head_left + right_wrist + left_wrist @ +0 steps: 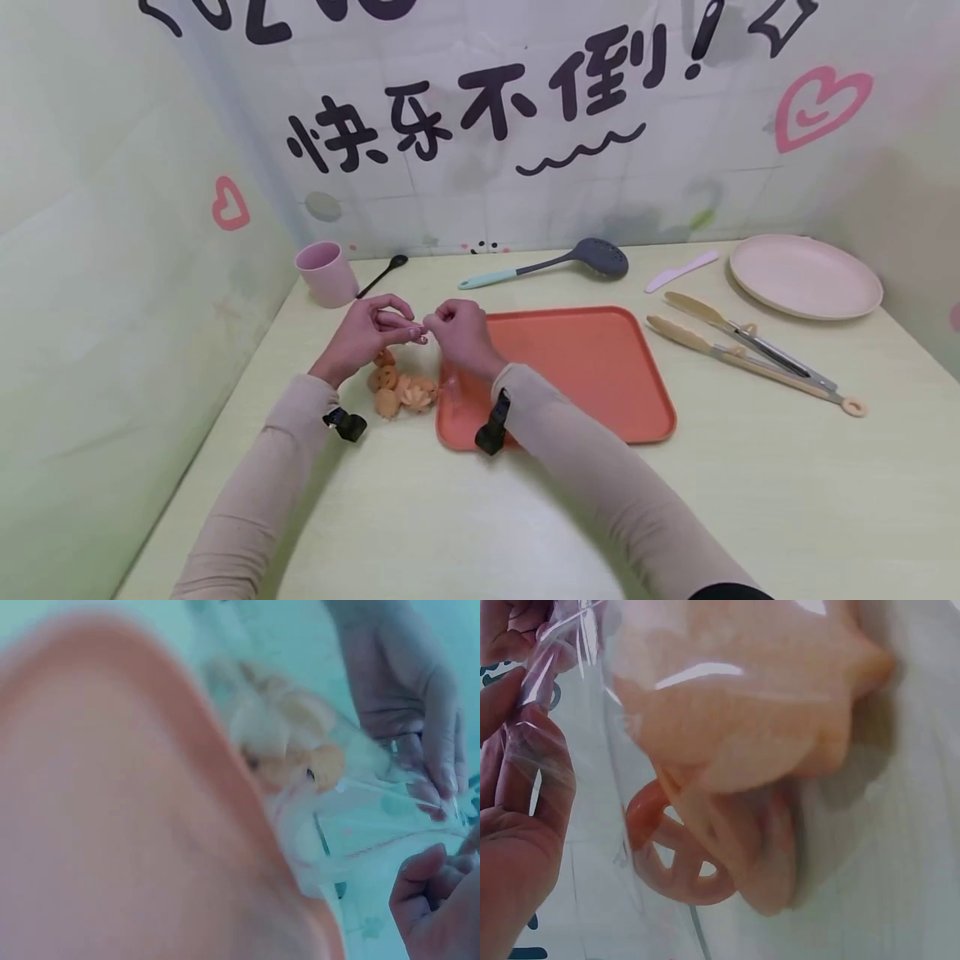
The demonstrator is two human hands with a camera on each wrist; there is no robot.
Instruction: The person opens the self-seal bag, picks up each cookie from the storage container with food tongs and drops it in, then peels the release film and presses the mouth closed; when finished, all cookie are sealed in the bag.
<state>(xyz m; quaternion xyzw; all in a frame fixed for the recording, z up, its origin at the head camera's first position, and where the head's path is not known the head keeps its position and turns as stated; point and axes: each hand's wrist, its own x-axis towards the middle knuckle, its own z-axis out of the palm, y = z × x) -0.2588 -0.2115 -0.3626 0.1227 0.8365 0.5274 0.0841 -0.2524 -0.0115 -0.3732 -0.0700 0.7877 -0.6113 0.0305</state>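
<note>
Both hands pinch the top edge of a clear plastic bag point(375, 814), close together over the tray's left side. The left hand point(367, 331) has its fingertips on the edge, thumb against fingers. Beside it, the right hand point(467, 335) grips the same edge with curled fingers. A thin reddish line runs along the bag in the right wrist view. Inside are several toy baked goods: a brown pretzel point(682, 859), a ridged tan piece point(417, 393) and a round piece with a face point(387, 377). They rest low in the bag, just left of the tray.
An orange tray point(577, 367) lies under the right forearm. Farther back are a pink cup point(327, 275), a black spoon point(384, 275), a slotted skimmer point(600, 258) and a lilac knife point(681, 272). Tongs point(750, 354) and a pink plate point(806, 275) lie at right.
</note>
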